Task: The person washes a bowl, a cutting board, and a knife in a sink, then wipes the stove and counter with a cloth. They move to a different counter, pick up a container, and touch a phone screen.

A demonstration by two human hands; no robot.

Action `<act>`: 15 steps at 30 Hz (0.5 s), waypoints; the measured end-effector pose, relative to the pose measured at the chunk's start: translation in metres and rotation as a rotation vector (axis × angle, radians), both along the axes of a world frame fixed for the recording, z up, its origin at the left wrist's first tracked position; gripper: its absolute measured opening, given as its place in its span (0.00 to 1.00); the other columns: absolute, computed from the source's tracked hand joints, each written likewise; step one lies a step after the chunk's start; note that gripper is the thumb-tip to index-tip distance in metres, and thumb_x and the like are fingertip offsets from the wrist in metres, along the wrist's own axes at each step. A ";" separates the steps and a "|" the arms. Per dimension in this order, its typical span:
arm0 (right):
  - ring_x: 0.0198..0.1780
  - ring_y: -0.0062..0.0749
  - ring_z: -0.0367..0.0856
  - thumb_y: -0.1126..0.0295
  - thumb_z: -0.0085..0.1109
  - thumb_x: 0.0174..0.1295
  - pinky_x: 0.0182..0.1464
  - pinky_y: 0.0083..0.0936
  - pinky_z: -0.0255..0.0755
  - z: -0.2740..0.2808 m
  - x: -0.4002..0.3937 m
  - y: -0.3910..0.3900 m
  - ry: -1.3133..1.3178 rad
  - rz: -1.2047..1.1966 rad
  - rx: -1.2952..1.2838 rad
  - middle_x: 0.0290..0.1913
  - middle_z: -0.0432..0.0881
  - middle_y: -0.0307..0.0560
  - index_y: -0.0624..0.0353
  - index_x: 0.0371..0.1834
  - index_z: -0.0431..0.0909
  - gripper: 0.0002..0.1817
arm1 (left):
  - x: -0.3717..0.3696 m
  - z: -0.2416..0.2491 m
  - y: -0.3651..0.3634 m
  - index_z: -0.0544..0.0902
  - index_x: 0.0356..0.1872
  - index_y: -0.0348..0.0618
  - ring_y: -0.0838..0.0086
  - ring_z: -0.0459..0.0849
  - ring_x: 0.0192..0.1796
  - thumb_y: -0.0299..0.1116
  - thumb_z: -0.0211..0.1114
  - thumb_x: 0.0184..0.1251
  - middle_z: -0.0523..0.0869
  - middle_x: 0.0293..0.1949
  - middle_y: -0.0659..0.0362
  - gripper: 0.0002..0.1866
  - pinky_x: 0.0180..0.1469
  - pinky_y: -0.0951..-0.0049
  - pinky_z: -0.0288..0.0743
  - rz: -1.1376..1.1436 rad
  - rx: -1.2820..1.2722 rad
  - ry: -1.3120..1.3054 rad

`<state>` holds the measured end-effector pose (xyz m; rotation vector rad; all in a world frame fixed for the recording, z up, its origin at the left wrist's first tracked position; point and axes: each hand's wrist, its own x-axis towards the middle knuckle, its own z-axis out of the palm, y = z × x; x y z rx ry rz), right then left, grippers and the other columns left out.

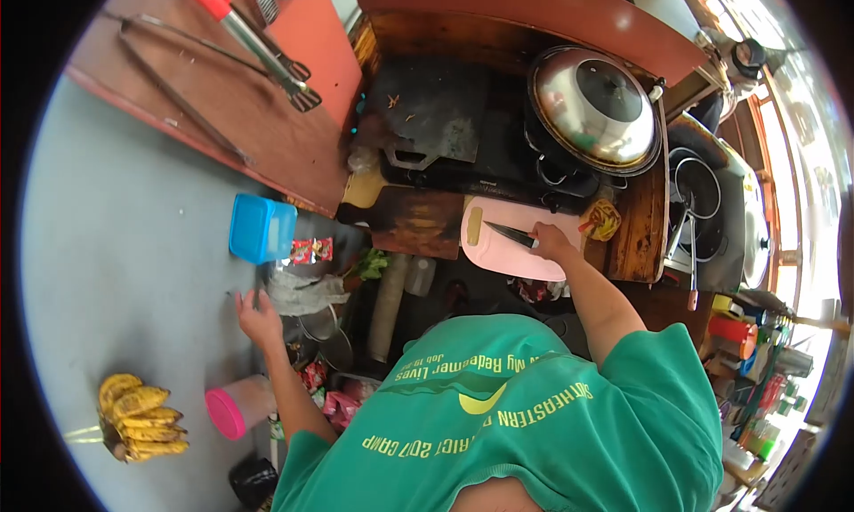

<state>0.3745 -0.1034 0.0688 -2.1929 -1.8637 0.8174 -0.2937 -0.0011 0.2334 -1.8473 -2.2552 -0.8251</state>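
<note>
On the pink cutting board (520,261), my right hand (553,243) is closed round the handle of a knife (509,233), its blade pointing left. The blade tip lies close to a yellowish-brown strip (474,226) at the board's left end. My left hand (258,318) is raised over the grey surface at the left, palm up with its fingers apart and nothing in it. Just above that hand is a blue-lidded container (262,228), and below it a clear jar with a pink lid (238,406).
Bananas (142,419) lie at the lower left. A griddle (425,112) and a lidded pan (594,110) stand on the stove beyond the board. Red-handled tongs (253,42) rest on the brown shelf. Leafy greens (367,266) are left of centre.
</note>
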 end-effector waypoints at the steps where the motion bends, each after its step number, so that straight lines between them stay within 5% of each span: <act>1: 0.44 0.56 0.82 0.66 0.77 0.37 0.48 0.42 0.75 0.005 0.001 0.005 0.029 -0.018 -0.009 0.37 0.83 0.59 0.63 0.39 0.77 0.26 | 0.012 0.012 -0.005 0.85 0.44 0.31 0.48 0.86 0.51 0.32 0.66 0.64 0.79 0.59 0.35 0.14 0.56 0.57 0.78 -0.040 0.056 0.155; 8: 0.57 0.53 0.73 0.61 0.85 0.29 0.58 0.40 0.70 0.010 0.005 -0.003 -0.007 -0.069 0.053 0.52 0.77 0.55 0.60 0.46 0.75 0.38 | 0.082 0.065 -0.003 0.86 0.42 0.33 0.47 0.87 0.46 0.28 0.66 0.64 0.87 0.47 0.41 0.10 0.51 0.58 0.80 -0.261 0.038 -0.010; 12: 0.62 0.52 0.70 0.62 0.83 0.31 0.65 0.42 0.66 0.009 -0.008 -0.018 -0.195 -0.158 0.195 0.55 0.76 0.54 0.58 0.52 0.76 0.39 | 0.147 0.115 0.020 0.86 0.38 0.32 0.51 0.88 0.43 0.25 0.67 0.62 0.89 0.42 0.46 0.07 0.46 0.59 0.81 -0.673 -0.026 -0.069; 15: 0.66 0.53 0.68 0.64 0.80 0.32 0.69 0.42 0.63 0.001 -0.004 -0.028 -0.197 -0.208 0.171 0.59 0.74 0.54 0.58 0.54 0.76 0.39 | 0.208 0.171 0.027 0.86 0.35 0.33 0.56 0.89 0.40 0.25 0.69 0.60 0.89 0.40 0.49 0.05 0.42 0.66 0.80 -1.052 -0.363 -0.245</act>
